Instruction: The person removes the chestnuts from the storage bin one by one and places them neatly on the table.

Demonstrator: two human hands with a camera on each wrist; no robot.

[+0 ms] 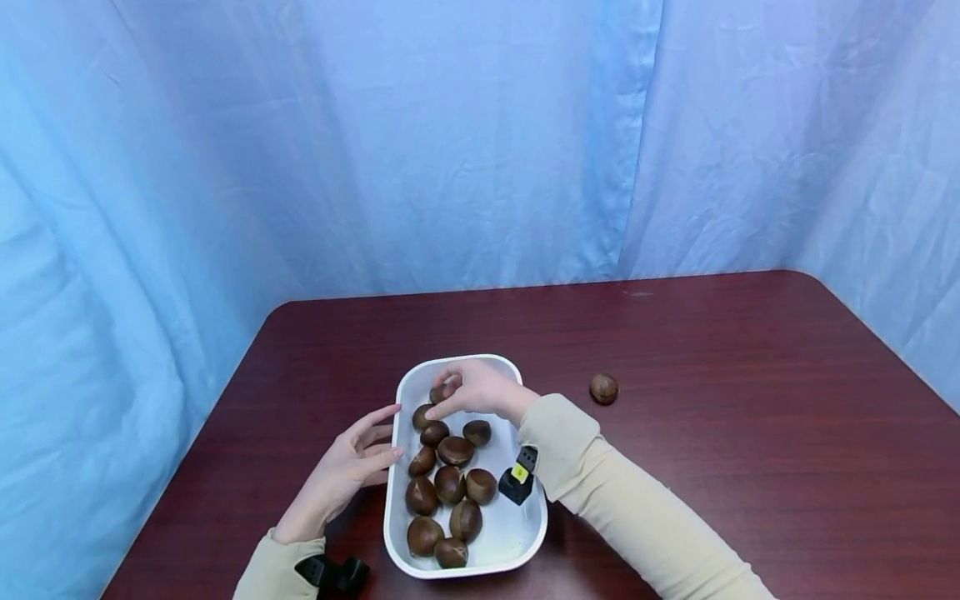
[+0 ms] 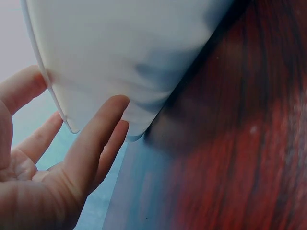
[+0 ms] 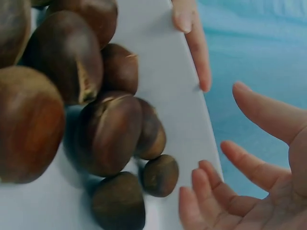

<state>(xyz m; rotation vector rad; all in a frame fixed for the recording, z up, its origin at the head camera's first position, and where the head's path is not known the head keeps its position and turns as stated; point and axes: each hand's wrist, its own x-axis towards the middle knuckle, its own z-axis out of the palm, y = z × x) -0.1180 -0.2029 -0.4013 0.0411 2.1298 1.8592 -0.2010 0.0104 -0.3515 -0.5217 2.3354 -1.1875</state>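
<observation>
A white tray holds several brown chestnuts. My left hand rests on its left side, the fingers fairly straight and touching the rim and outer wall; the left wrist view shows the hand against the wall. My right hand reaches over the far left part of the tray, close to a chestnut partly hidden by its fingers. Seen from the right wrist, that hand has thumb and fingers spread with nothing between them, beside a small chestnut.
One loose chestnut lies on the dark red-brown table, right of the tray. Light blue curtains hang behind and beside the table. Each sleeve bears a small black wrist device.
</observation>
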